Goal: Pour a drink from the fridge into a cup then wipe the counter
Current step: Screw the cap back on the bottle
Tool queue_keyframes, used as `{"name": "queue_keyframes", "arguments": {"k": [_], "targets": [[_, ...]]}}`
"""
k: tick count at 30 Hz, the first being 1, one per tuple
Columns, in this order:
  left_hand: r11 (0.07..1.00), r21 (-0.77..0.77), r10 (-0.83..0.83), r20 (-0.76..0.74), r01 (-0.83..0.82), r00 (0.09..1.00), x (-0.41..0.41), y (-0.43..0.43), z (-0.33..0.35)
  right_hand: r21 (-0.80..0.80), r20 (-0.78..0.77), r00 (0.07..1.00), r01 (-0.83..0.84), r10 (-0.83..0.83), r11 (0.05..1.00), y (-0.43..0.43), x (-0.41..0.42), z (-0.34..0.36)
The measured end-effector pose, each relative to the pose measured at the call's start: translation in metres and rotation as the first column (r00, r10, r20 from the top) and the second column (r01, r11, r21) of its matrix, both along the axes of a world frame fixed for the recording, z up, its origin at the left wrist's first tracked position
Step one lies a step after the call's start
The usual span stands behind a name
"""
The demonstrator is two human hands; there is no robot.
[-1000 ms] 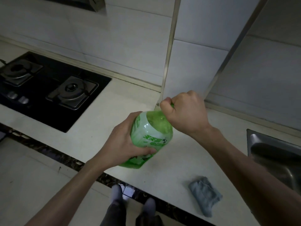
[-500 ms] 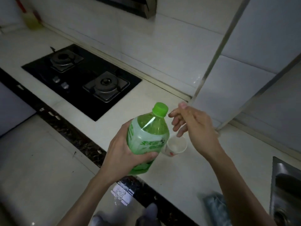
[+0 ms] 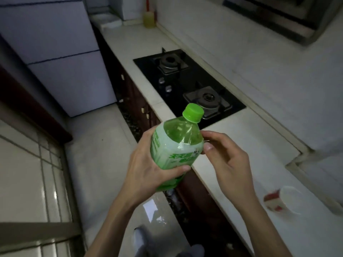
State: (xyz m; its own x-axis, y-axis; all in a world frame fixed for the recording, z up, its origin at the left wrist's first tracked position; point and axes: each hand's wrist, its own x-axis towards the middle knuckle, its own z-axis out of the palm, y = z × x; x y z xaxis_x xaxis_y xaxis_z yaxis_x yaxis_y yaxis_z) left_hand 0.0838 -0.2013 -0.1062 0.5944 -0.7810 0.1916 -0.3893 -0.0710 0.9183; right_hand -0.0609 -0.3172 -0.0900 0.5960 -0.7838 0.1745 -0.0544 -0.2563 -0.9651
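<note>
- The left hand point(image 3: 143, 167) gripped a bottle point(image 3: 176, 145) from the left side, thumb across its front and fingers hidden behind it.
- The left forearm point(image 3: 113, 223) rose from the lower edge, bare, with the wrist bent slightly.
- The right hand point(image 3: 228, 160) hovered at the bottle's right side, fingers loosely bent; whether thumb and forefinger touched the bottle was unclear.
- The right forearm point(image 3: 259, 219) came up from the lower right.
</note>
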Motion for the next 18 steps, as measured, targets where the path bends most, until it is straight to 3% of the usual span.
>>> {"name": "queue_keyframes", "arguments": {"k": [10,18], "targets": [[0.922,0.039,0.386,-0.011,-0.385,0.922,0.104,0.136,-0.011,-0.058,0.021,0.933,-0.357,0.359,0.932,0.088,0.161,-0.009],[0.825,0.054,0.564,-0.031,-0.562,0.825,0.15,0.181,-0.019,-0.055,-0.012,0.826,-0.563,0.564,0.824,0.112,0.247,-0.021]]}}
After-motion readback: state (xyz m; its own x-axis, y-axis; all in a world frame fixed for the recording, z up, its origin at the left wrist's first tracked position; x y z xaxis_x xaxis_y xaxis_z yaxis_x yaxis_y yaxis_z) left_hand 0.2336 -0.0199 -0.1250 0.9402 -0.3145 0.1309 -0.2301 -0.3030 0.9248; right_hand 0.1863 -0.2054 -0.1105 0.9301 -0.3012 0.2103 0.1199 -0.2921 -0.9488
